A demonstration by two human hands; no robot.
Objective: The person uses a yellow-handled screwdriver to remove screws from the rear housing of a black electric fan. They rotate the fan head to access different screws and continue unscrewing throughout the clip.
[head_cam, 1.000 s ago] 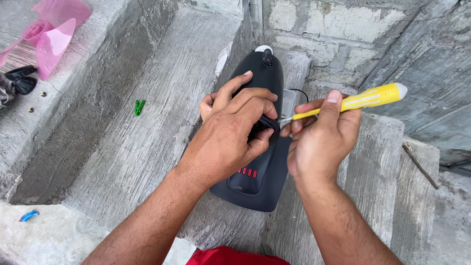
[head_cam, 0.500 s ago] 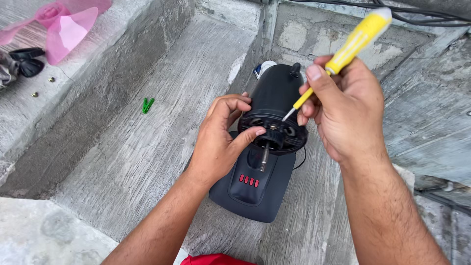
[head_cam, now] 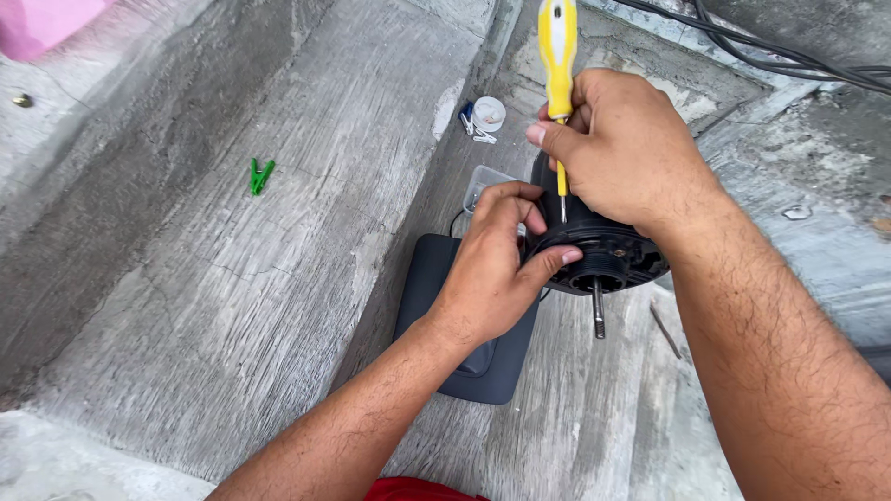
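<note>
Black and round, the ribbed plastic motor housing (head_cam: 603, 250) sits at the middle of the view, raised above a dark flat plastic base (head_cam: 464, 325) that lies on rough grey concrete (head_cam: 232, 278), with a bare steel shaft (head_cam: 599, 311) sticking out of its centre toward the camera. The left hand (head_cam: 492, 269) is curled around the housing's left edge, thumb laid across the front rim and fingers wrapped behind, so it grips the motor firmly. The right hand (head_cam: 617, 148) is closed tight about a yellow-handled screwdriver (head_cam: 558, 56), held upright with the handle pointing up and the thin metal blade running down between the two hands to the top of the housing; the tip is hidden against the black plastic, so where exactly it lands cannot be told. The right forearm covers the housing's right side and much of the concrete beyond it. Just behind the left hand's fingers a small clear plastic container (head_cam: 483, 186) peeks out, and farther back stands a small white round cap (head_cam: 488, 113). Well off to the left a green plastic clip (head_cam: 261, 175) lies alone on the slab, and a pink sheet (head_cam: 46, 23) shows at the top left corner. Black cables (head_cam: 770, 60) run across the top right.
</note>
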